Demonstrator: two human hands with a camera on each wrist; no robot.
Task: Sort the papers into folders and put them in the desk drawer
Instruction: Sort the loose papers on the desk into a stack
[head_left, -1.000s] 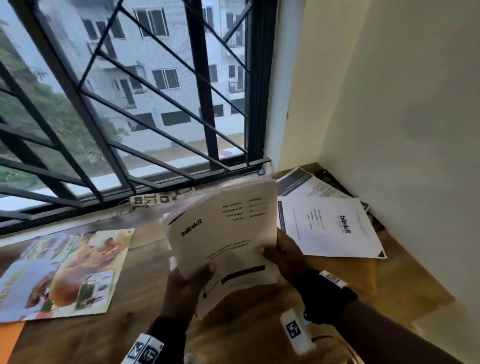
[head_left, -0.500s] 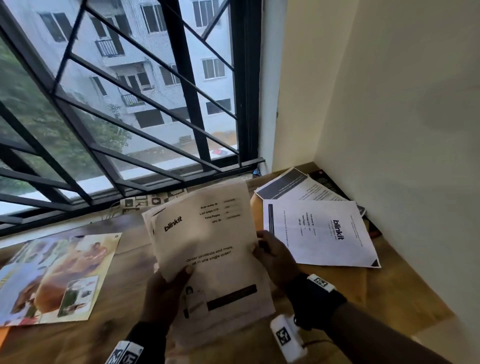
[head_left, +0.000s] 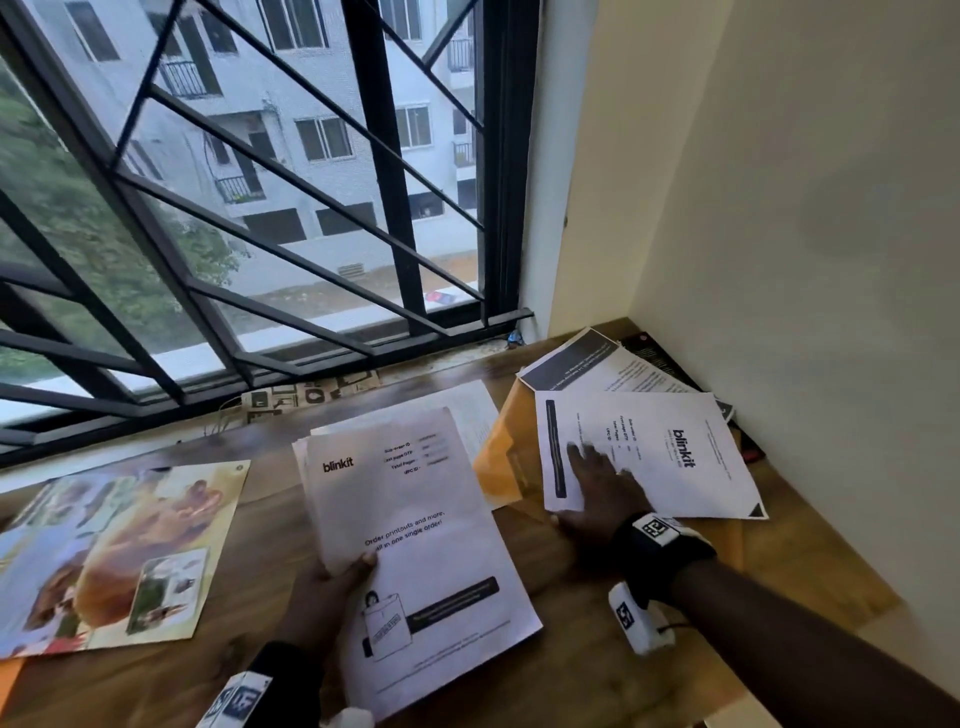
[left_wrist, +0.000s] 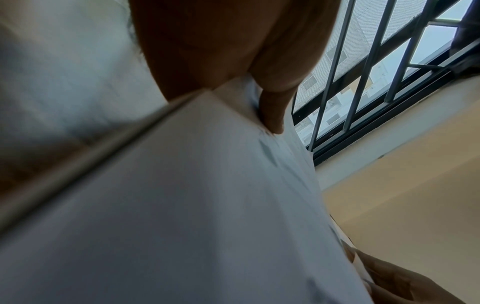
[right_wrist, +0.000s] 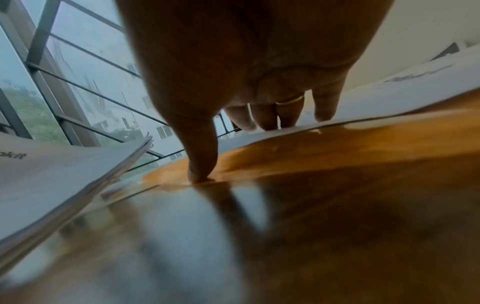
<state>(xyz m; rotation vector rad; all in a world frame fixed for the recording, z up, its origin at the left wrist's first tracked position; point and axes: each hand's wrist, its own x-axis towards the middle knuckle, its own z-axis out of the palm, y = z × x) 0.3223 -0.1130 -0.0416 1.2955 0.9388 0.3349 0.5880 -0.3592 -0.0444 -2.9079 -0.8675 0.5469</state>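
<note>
Sorting step: left hand (head_left: 332, 587) pinches the paper stack (head_left: 415, 551) mid-table, right hand (head_left: 602, 488), fingers flat, presses a sheet (head_left: 670, 457) over the folder (head_left: 501, 457) near the right edge; next, probably slide it off.

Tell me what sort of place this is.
Probably a home desk nook in an upper-floor flat: a wooden desk strewn with printed sheets sits in a wall corner under a barred window facing an apartment block.
</note>
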